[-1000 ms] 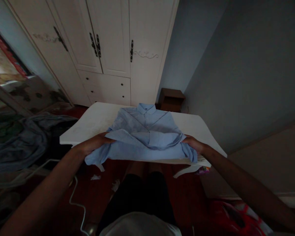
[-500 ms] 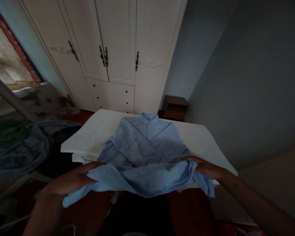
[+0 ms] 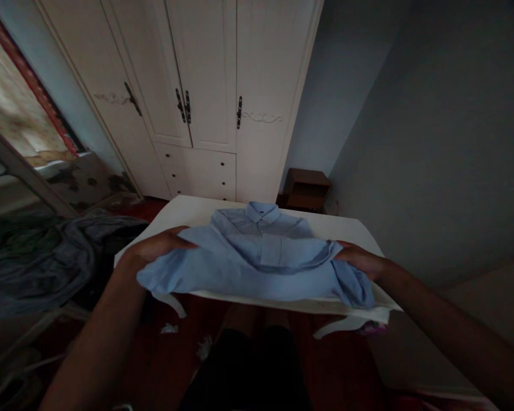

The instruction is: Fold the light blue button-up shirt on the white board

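A light blue collared shirt lies on a white table, its collar toward the far edge. The lower part is lifted and doubled up over the body of the shirt. My left hand is closed on the cloth at the left side of this raised part. On the right side, my right hand grips the cloth, with a loose bit of fabric hanging below it. The sleeves are mostly covered by the raised cloth.
Beyond the table stands a white wardrobe with drawers. A small brown cabinet sits near the wall. Grey and green clothes are heaped at the left. Small scraps lie on the red floor.
Both hands have moved forward, away from my body, carrying the shirt's lower part over its middle. The crossed sleeves that showed before are now largely covered.
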`<act>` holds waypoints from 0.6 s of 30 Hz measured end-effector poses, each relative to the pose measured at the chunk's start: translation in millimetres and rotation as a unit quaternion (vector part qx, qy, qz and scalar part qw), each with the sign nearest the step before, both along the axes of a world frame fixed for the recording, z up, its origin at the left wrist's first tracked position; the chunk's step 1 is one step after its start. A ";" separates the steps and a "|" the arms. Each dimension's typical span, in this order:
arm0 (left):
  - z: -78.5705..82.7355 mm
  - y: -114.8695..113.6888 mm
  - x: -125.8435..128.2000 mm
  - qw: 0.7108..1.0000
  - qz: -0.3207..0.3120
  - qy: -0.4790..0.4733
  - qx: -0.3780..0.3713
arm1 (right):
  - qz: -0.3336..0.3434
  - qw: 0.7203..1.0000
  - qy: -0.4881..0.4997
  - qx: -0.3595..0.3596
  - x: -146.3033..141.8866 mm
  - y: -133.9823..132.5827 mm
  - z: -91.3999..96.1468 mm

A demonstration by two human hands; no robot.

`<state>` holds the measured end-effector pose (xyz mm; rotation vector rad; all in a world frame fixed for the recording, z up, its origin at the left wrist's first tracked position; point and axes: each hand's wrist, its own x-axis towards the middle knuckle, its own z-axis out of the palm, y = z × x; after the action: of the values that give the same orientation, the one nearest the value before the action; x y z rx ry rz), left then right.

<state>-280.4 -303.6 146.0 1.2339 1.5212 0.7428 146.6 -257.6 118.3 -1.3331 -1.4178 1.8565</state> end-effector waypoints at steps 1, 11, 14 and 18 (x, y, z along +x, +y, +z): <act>0.9 15.9 2.7 0.997 -0.033 -0.061 -0.028 | -0.004 1.000 0.005 0.000 -1.2 11.1 1.6; -12.5 181.9 12.5 0.969 -0.133 -0.133 -0.163 | -0.015 0.998 0.016 -0.065 -7.8 127.2 -10.9; -24.9 226.0 10.1 0.968 -0.141 -0.133 -0.161 | -0.031 0.996 0.026 -0.084 -7.1 169.3 -20.9; -54.0 277.1 6.6 0.972 -0.159 -0.071 -0.155 | -0.042 0.989 0.036 -0.138 -12.1 221.3 -43.7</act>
<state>-273.8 -26.4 92.0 1.1255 1.2284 0.3565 134.5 -36.3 74.6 -1.4129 -1.0802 2.0788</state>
